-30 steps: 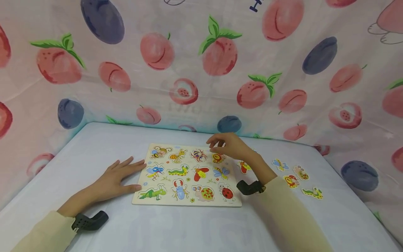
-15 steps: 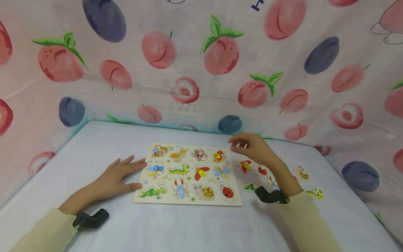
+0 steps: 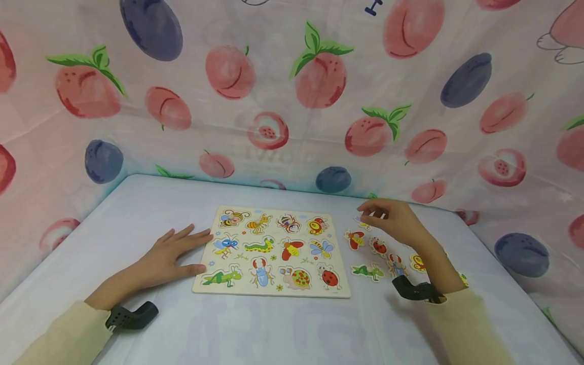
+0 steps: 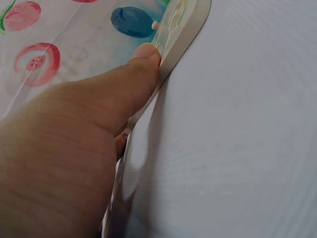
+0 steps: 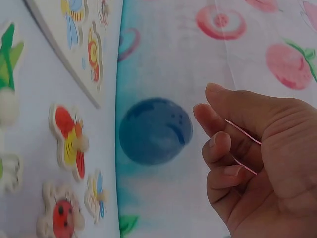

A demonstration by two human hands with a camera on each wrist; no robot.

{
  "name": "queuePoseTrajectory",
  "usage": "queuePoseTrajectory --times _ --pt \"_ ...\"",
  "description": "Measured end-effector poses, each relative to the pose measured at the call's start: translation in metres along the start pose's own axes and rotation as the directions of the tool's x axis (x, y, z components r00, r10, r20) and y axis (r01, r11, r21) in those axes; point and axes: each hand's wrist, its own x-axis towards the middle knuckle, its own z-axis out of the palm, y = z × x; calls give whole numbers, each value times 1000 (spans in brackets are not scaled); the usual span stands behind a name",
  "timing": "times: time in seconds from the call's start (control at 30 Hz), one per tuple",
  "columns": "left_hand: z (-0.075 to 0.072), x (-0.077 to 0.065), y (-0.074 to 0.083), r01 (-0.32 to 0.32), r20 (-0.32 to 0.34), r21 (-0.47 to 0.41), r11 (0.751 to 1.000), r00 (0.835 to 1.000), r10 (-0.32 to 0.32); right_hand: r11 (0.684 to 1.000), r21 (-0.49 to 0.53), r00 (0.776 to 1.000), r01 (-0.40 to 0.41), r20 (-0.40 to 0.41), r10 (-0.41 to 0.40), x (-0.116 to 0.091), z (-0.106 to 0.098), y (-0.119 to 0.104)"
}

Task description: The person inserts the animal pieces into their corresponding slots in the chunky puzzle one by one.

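Note:
A wooden peg puzzle board [image 3: 274, 261] with rows of insect pictures lies on the table. My left hand [image 3: 169, 261] rests flat at its left edge with fingers spread; in the left wrist view the thumb [image 4: 141, 67] touches the edge. My right hand [image 3: 394, 220] hovers right of the board with fingers loosely curled, and the right wrist view shows nothing between them. Under its fingertips lies a partly hidden puzzle piece [image 3: 362, 222]. Nearby are a red-winged insect piece [image 3: 354, 240], a ladybug piece [image 3: 378, 246] and a grasshopper piece [image 3: 367, 272].
A stag beetle piece [image 3: 396, 264] and a yellow-and-red piece [image 3: 417, 262] lie below the right forearm, which hides others. Loose pieces carry small pegs. Behind the white table [image 3: 255, 329] hangs a fruit-print cloth [image 3: 182, 66].
My right hand has moved right, from over the board's top right corner to above the loose pieces. This uncovers the grasshopper and ladybug pieces. The left hand keeps its place.

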Motion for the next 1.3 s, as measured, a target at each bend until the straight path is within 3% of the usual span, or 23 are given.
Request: queuePoseTrajectory --times 0.23,0.8,1.07,1.3 --pt "-1 -1 0 1 1 -4 1000 1000 -1 997 -47 998 -60 -21 59 -21 -11 21" --pt "1 0 0 12 4 -12 1000 1000 -12 962 -142 968 -232 63 243 -78 -18 82" --pt "-1 0 2 16 9 -4 1000 1000 -16 948 -201 967 -246 23 255 -98 -24 96" --pt "-2 0 3 19 11 -9 1000 1000 -19 939 -172 953 -296 11 302 -113 -25 108"
